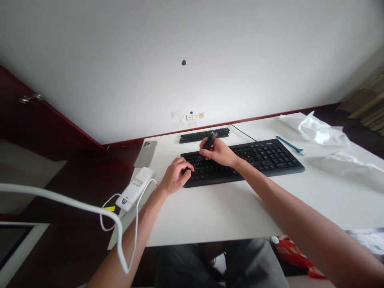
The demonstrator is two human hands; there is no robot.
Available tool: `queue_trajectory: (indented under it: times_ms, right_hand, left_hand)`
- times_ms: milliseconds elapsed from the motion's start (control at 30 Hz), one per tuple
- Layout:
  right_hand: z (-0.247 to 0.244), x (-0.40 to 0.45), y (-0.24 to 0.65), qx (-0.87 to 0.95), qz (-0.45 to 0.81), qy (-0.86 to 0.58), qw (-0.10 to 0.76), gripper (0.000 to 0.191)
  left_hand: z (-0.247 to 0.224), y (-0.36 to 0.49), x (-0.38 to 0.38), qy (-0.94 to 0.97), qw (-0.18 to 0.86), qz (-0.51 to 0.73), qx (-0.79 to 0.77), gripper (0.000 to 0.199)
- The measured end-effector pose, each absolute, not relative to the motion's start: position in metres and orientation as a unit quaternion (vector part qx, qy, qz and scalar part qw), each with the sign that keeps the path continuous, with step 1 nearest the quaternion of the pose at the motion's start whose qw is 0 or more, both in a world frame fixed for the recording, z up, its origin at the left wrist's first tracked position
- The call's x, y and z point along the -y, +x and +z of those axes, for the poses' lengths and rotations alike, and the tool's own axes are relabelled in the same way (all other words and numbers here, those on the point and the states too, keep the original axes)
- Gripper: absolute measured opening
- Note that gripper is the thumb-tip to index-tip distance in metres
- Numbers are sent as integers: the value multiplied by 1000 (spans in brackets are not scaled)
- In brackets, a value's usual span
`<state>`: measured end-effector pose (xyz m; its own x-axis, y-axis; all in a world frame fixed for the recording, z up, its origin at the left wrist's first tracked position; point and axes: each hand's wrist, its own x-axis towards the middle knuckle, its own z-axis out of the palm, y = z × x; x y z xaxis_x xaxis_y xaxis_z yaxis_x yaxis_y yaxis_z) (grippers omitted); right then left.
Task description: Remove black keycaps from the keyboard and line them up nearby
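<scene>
At the far left of the white desk [228, 212], around nine o'clock from the hands, a smartphone [145, 154] lies back up with its camera block showing, set well clear of the hands. Just nearer sits a white power bank [135, 189], with a white cable [111, 195] looping off it over the desk edge, where it stays out of the way. The left hand [175, 175] lies on the left part of a black keyboard [267, 159], its fingers curled together over the keys, apparently pinning the board so it cannot slide; whether they grip a key is hidden. The right hand [217, 152] is clamped between thumb and fingers on the dark handle of what looks like a wire keycap puller [209, 141], which tilts up toward twelve o'clock so that its wire loop hangs just over the keys mid-board. At twelve o'clock, beyond the keyboard, a row of loose black keycaps [204, 135] lies neatly together, away from the hands. Further right, around two o'clock, a blue plastic pry tool [289, 144] and a crumpled white plastic sheet [321, 132] sit pushed aside.
</scene>
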<state>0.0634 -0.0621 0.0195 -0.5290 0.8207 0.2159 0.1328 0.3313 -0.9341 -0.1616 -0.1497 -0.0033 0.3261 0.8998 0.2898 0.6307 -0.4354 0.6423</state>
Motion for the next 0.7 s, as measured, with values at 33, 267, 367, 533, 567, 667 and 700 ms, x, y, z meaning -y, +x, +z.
queue_trajectory:
  times_ms: [33,267,367,533,567,667,700]
  right_hand:
    - [19,62,63,732,483,-326,352,11]
    - [17,66,61,741,505,-304,322,15]
    - [17,68,60,742,506,-295,324,18]
    - [18,70,59,755,493,-296,315,17]
    - [18,71,59,758,488,-298,313,16]
    - [20,72,59,771,468,-303,308,15]
    - [22,73,60,779,454,-304,308,14]
  left_hand:
    - [-4,-161,150,784,215,317,-488,21]
    - [-6,-162,150,770,229,329,-496,26]
    - [-6,-163,150,762,235,340,-499,26]
    - [-6,-164,150,749,231,356,-509,28]
    - [-6,-164,150,749,226,356,-511,28]
    - [-7,-164,149,752,212,351,-516,27]
    - [-7,-164,149,752,208,349,-519,26]
